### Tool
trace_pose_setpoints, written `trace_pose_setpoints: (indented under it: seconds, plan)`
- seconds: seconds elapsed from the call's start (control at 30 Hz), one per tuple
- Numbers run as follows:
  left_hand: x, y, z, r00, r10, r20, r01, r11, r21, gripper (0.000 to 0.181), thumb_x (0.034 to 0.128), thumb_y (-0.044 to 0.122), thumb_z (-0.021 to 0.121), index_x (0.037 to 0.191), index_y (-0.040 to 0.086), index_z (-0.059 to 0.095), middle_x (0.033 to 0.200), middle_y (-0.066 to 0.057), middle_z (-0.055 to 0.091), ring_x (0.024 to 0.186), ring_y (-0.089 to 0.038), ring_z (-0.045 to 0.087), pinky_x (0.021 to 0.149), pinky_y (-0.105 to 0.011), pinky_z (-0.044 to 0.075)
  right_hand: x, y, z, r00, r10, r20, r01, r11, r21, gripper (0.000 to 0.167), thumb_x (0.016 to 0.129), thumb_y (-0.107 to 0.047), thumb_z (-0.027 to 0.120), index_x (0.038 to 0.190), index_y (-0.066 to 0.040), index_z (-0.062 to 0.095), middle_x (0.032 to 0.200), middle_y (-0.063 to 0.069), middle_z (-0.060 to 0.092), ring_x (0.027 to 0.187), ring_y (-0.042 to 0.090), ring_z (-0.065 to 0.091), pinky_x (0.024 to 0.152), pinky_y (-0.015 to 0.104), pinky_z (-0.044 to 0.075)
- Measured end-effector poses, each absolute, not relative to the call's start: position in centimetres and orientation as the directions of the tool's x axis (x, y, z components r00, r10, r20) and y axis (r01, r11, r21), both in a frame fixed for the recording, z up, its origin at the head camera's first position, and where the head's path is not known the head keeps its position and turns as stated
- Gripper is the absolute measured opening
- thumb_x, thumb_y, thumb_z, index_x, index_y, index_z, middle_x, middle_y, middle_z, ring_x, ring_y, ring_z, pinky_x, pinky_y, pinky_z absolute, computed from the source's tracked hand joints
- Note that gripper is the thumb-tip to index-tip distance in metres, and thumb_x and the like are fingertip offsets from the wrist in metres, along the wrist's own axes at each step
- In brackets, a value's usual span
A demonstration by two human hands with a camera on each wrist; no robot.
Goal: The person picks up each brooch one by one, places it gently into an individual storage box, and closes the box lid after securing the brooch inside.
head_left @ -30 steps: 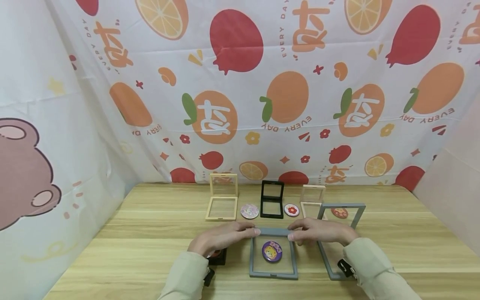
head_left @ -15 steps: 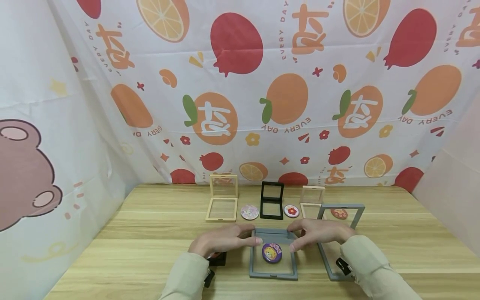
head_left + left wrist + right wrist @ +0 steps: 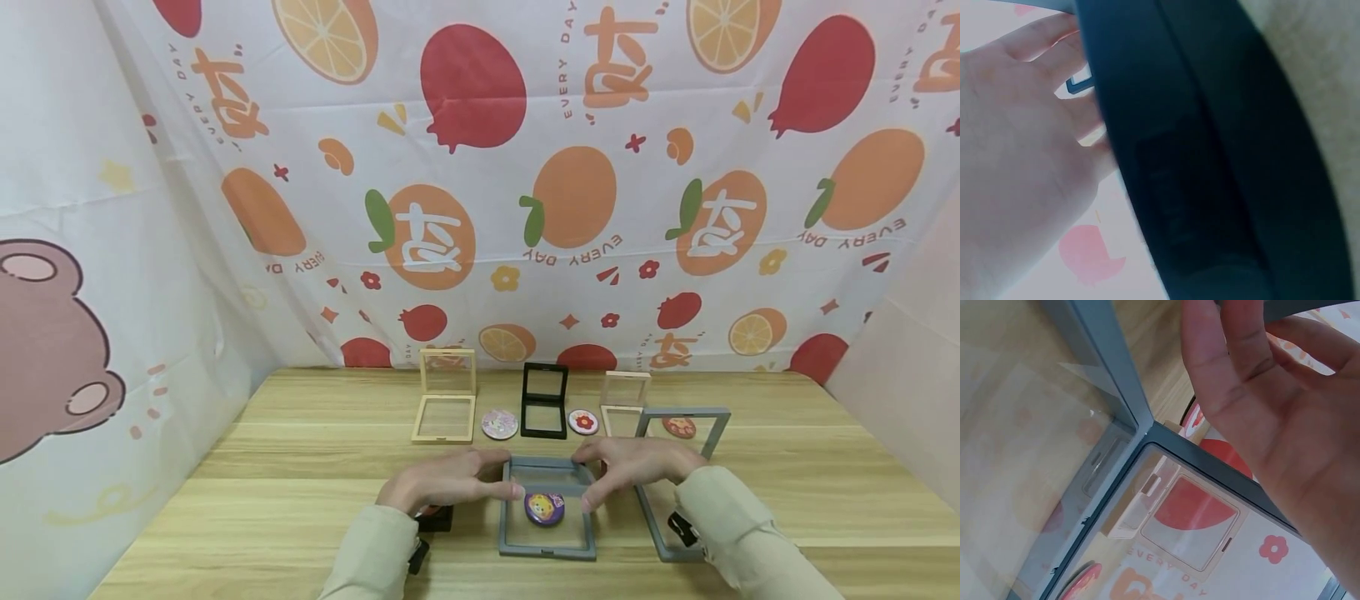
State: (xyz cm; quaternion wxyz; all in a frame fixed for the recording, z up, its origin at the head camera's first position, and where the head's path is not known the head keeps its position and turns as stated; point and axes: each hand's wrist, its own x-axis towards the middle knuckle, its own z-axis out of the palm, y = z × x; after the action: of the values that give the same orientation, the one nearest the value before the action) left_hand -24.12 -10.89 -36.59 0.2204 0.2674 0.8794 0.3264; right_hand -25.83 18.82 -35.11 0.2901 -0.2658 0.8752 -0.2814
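Note:
A grey hinged display frame (image 3: 547,551) lies at the front middle of the table, its lid (image 3: 551,491) tilted over the lower half. Inside, a round purple badge (image 3: 543,510) with a yellow bear face shows partly behind the lid's bar. My left hand (image 3: 450,482) pinches the lid's left corner, thumb in front. My right hand (image 3: 637,465) holds the right corner between thumb and fingers. In the left wrist view a dark strap covers much of the left hand (image 3: 1029,131). The right wrist view shows the right hand (image 3: 1285,419) beside another standing grey frame (image 3: 1204,459).
That second open grey frame (image 3: 651,525) stands close by the right wrist. Behind are a yellow frame (image 3: 443,439), a black frame (image 3: 543,432), a pale frame (image 3: 626,375) and round badges, including a pink one (image 3: 499,424). A dark object (image 3: 433,521) sits under the left wrist.
The lid's front bar has come down and toward me, now crossing the upper part of the purple badge. Both hands have moved only slightly with it.

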Motion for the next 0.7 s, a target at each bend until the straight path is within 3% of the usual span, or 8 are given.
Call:
trace_pose_setpoints:
  seconds: [0.2,0.47,0.7]
  plan:
    - [-24.02,-10.80,-36.42,-0.758,0.616,-0.216,0.359,0.669,0.651,0.083,0.0912,0.057,0.065,0.152,0.004,0.044,0.154,-0.008,0.047,0.142,-0.026,0.041,0.114,-0.048,0.034,-25.97,18.74,-35.15,-0.680,-0.645,-0.348,-0.340,0.699,-0.630,0.087,0.078,-0.051,0.077,0.145,-0.001,0.051,0.148,0.016,0.046,0.123,0.025,0.048,0.105,0.052,0.040]
    - [-23.94,-10.71,-36.46,-0.763,0.608,-0.218,0.347,0.670,0.656,0.086,0.0881,0.055,0.070,0.151,0.002,0.045,0.154,-0.011,0.047,0.142,-0.028,0.040,0.115,-0.051,0.032,-25.75,18.62,-35.06,-0.683,-0.637,-0.357,-0.331,0.705,-0.627,0.090,0.077,-0.047,0.079,0.146,0.001,0.048,0.150,0.018,0.046,0.136,0.036,0.043,0.110,0.057,0.036]
    - [-23.87,-10.52,-36.56,-0.772,0.598,-0.215,0.359,0.690,0.629,0.087,0.0856,0.055,0.073,0.152,0.006,0.045,0.156,-0.009,0.043,0.145,-0.030,0.036,0.116,-0.053,0.029,-25.60,18.26,-34.98,-0.706,-0.590,-0.392,-0.310,0.755,-0.578,0.091,0.075,-0.041,0.083,0.149,-0.004,0.047,0.154,0.016,0.041,0.143,0.039,0.035,0.112,0.060,0.031]
